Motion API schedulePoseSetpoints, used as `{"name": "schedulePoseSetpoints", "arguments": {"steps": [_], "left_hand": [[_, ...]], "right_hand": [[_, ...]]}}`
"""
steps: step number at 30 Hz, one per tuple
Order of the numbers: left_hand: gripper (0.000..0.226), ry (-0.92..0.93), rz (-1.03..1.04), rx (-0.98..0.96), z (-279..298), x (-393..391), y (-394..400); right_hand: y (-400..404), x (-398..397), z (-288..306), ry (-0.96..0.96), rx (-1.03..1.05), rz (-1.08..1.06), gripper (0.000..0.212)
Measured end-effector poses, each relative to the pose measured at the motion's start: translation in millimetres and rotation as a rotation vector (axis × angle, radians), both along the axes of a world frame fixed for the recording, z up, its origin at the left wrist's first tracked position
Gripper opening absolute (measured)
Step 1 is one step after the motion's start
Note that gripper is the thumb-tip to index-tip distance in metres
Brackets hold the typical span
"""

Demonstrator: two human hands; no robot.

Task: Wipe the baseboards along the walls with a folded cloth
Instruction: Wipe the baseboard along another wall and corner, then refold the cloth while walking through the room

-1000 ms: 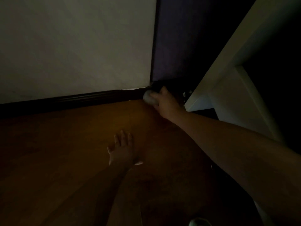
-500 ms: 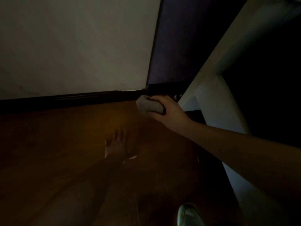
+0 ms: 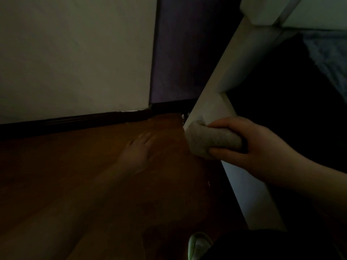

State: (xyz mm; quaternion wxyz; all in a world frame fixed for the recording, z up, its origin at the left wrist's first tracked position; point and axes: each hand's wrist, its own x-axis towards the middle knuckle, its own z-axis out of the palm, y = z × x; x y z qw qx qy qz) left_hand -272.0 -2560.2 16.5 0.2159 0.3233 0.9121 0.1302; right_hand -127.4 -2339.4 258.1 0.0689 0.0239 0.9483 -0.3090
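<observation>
The head view is dark. The right hand (image 3: 249, 145) is at the right, with its fingers and thumb curled tight around the cloth (image 3: 210, 140). The cloth is pale and folded into a thick roll, and its free end sticks out to the left of the fist. That end is in front of the bottom corner of a white frame (image 3: 212, 107), and it may be touching it, but the dim light makes this hard to tell. The cloth is held up off the floor (image 3: 75, 166). It is well apart from the baseboard (image 3: 75, 120), which is a dark strip running along the bottom of the pale wall (image 3: 75, 53). The baseboard goes on under a darker purple wall (image 3: 180, 53) at the corner. The left hand (image 3: 139, 149) is in the middle, with its fingers straight and a little spread. It is blurry and seems to lie flat on the brown wood floor, with its arm reaching down toward the bottom left. It holds nothing. The white frame slants up to the top right, and a white board (image 3: 249, 188) runs down from it along the floor. At the bottom edge there is a light shoe (image 3: 197, 244) next to something dark.
</observation>
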Motion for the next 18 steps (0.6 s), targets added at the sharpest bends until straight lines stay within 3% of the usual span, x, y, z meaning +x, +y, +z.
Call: {"name": "schedulePoseSetpoints", "arguments": {"steps": [2,7,15,18], "left_hand": [[0.073,0.056,-0.043,0.037,11,0,8],[0.082,0.040,-0.061,0.099,51,6,9],[0.071,0.119,-0.010,-0.039,98,70,-29],[0.071,0.018,0.165,-0.195,125,104,-43]], "right_hand": [[3,-1,-8,-0.012,-0.024,-0.009,0.042],[-12,-9,-17,-0.100,0.052,0.229,0.060],[-20,-5,-52,-0.077,0.005,0.280,0.056],[-20,8,-71,-0.161,-0.028,0.335,0.055]]}}
